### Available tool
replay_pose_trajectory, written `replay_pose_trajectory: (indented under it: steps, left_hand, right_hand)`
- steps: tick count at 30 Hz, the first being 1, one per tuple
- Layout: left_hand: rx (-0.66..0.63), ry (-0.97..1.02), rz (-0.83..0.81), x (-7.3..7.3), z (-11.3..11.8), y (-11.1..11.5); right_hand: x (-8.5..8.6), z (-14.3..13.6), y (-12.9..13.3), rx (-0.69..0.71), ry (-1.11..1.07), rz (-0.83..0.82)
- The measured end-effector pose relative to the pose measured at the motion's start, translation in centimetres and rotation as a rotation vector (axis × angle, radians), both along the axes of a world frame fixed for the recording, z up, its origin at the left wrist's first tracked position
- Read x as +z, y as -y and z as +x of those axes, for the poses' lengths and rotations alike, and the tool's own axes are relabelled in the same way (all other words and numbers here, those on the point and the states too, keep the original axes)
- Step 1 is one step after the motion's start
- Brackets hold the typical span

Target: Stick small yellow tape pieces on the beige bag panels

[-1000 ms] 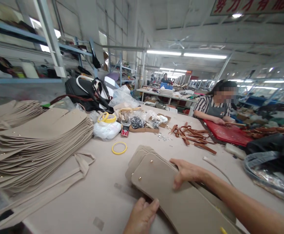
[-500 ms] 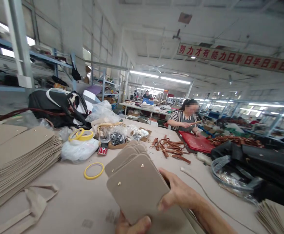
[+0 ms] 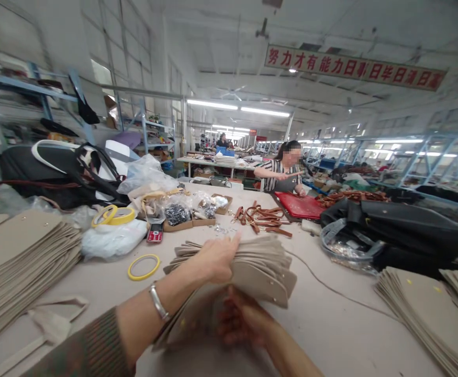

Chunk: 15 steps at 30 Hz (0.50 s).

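Observation:
A thick stack of beige panels (image 3: 260,262) with small metal studs is bent over in front of me, its far edges fanned out. My left hand (image 3: 218,259), with a silver bangle on the wrist, grips the stack from above, one finger stretched along the top. Under the bend is my right hand (image 3: 240,317), somewhat blurred, its fingers loosely curled and apart and nothing seen between them. To the left of the stack, a yellow tape roll (image 3: 144,267) lies flat on the table (image 3: 326,324).
Beige panel piles stand at left (image 3: 24,246) and right (image 3: 421,303). Beyond are a red phone (image 3: 155,232), bagged hardware (image 3: 177,214), brown straps (image 3: 262,217) and a black bag (image 3: 393,225). A cable (image 3: 323,283) crosses the right side. Across the table, a person works at a red piece (image 3: 300,205).
The panels have gone from tilted upright between both hands to bent over and fanned. My left hand has moved on top; my right hand has moved beneath them. The view has turned right.

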State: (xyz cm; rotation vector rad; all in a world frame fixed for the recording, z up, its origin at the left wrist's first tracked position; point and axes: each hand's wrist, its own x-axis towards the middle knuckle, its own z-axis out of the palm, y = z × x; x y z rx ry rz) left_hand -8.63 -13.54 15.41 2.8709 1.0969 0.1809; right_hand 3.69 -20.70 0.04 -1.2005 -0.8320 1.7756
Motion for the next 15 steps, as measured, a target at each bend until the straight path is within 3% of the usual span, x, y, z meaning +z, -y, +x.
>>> replay_pose_trajectory:
  steps: [2, 3, 6, 7, 9, 11, 12, 13, 15]
  left_hand:
    - [-0.015, -0.077, -0.033, -2.3, 1.1, -0.7]
    - [-0.022, -0.081, -0.039, -3.2, 1.5, -1.0]
    - [-0.029, -0.067, -0.032, -4.3, 2.1, -1.8]
    - [-0.022, -0.075, -0.028, -4.3, 2.2, -2.0]
    - [-0.001, -0.100, -0.020, -4.2, 2.4, -2.0]
    - [0.019, -0.122, -0.002, -4.1, 2.6, -1.8]
    - [0.024, -0.135, 0.012, -4.2, 2.7, -1.6]
    - [0.023, -0.148, 0.028, -4.2, 2.7, -1.4]
    - [0.014, -0.164, 0.059, -4.5, 2.7, -1.1]
  right_hand:
    - [-1.2, 0.2, 2.6, 0.279, 0.209, -0.129]
    - [-0.9, 0.4, 4.0, 0.376, 0.322, -0.064]
    - [2.4, 2.1, 7.0, 0.498, 0.422, 0.119]
    - [3.8, 3.1, 7.3, 0.406, 0.381, 0.174]
    - [6.0, 6.1, 6.7, -0.033, 0.348, 0.375]
    - [6.7, 9.8, 4.7, -0.548, 0.433, 0.544]
    - [6.4, 11.6, 3.3, -0.694, 0.514, 0.575]
    - [5.9, 13.2, 1.9, -0.766, 0.579, 0.572]
    - [4.5, 15.4, -1.0, -0.740, 0.634, 0.496]
